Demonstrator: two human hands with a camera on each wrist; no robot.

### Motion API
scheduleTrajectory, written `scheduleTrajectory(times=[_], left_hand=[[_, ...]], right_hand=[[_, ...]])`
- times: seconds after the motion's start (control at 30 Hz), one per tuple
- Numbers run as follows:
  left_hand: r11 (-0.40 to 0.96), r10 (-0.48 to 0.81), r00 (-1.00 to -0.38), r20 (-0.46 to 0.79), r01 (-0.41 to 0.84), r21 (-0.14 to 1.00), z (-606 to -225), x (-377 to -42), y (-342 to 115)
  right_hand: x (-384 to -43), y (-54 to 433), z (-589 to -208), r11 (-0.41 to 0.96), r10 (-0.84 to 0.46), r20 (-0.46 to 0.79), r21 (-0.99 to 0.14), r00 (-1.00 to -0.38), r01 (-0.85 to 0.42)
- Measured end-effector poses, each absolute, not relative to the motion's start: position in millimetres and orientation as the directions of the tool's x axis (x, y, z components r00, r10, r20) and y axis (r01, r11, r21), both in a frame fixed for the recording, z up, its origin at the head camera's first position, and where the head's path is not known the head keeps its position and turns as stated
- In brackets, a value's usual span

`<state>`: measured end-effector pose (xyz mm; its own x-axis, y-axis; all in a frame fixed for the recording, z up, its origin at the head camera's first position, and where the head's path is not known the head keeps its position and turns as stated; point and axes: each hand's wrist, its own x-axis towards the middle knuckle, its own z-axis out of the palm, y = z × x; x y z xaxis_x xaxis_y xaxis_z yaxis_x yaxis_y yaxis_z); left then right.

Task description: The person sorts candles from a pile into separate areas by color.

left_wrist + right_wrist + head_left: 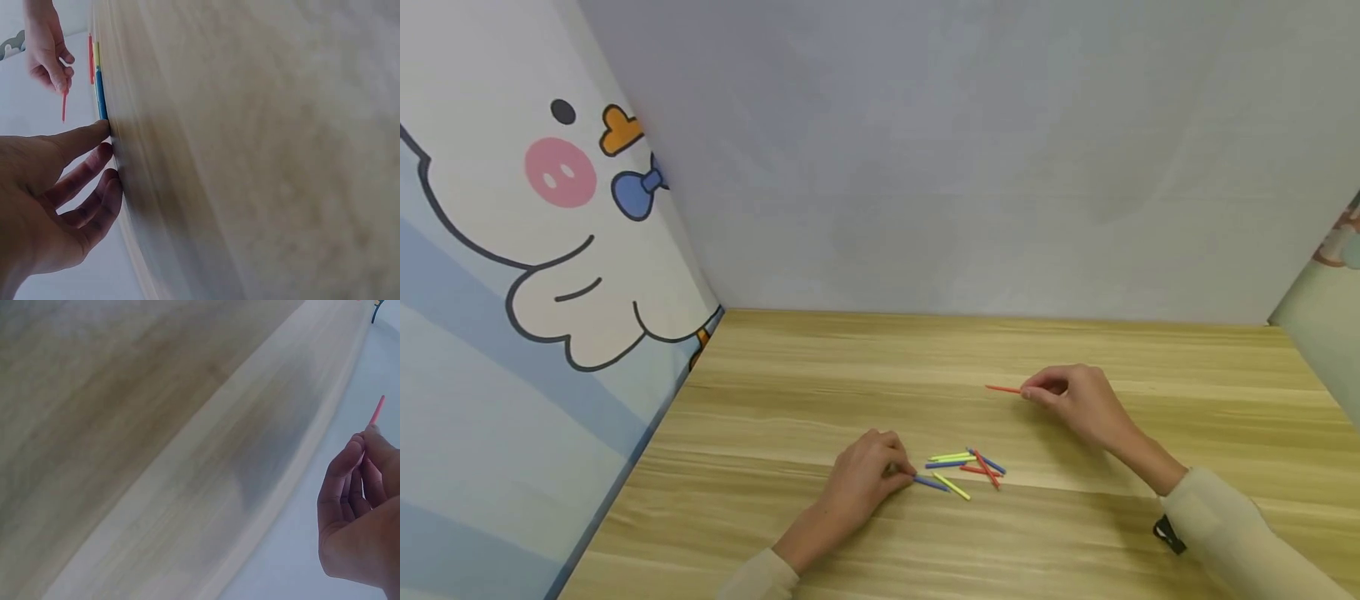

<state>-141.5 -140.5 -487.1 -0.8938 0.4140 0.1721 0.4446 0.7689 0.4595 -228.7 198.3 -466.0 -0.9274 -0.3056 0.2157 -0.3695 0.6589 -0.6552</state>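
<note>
In the head view, my right hand (1078, 404) pinches a thin red stick (1002, 388) by one end, raised above the wooden table (760, 400). The right wrist view also shows this red stick (377, 409) jutting past the thumb and fingertip. Low on the table, my left hand (868, 475) has its thumb and fingertips at one end of a blue stick (932, 483). In the left wrist view, the blue stick (100, 94) lies just beyond the thumb tip. Beside it are a yellow stick (952, 487) and a loose pile with a crossing red stick (987, 468).
A small black object (1168, 535) lies near the right sleeve (1217, 521). Behind the table rises a plain pale backdrop (962, 167). At the left stands a panel (475, 350) printed with a cartoon bird.
</note>
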Motion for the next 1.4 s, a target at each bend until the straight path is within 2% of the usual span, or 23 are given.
scheduleTrajectory(times=[0.23,0.7,1.4], left_hand=[[0.706,0.415,-0.888,0.199,0.452,0.544,-492.4,-144.5,-146.2],[0.693,0.384,-0.904,0.186,0.416,0.589,-493.2,-147.1,-151.3],[0.667,0.379,-0.909,0.173,0.398,0.631,-496.9,-147.0,-153.0]], right_hand=[[-236.6,202.3,-470.1,0.646,-0.291,0.171,-0.690,-0.941,-0.325],[-243.3,204.4,-475.8,0.646,-0.288,0.150,-0.699,-0.946,-0.307],[-247.3,190.9,-487.6,0.690,-0.280,0.235,-0.625,-0.931,-0.366]])
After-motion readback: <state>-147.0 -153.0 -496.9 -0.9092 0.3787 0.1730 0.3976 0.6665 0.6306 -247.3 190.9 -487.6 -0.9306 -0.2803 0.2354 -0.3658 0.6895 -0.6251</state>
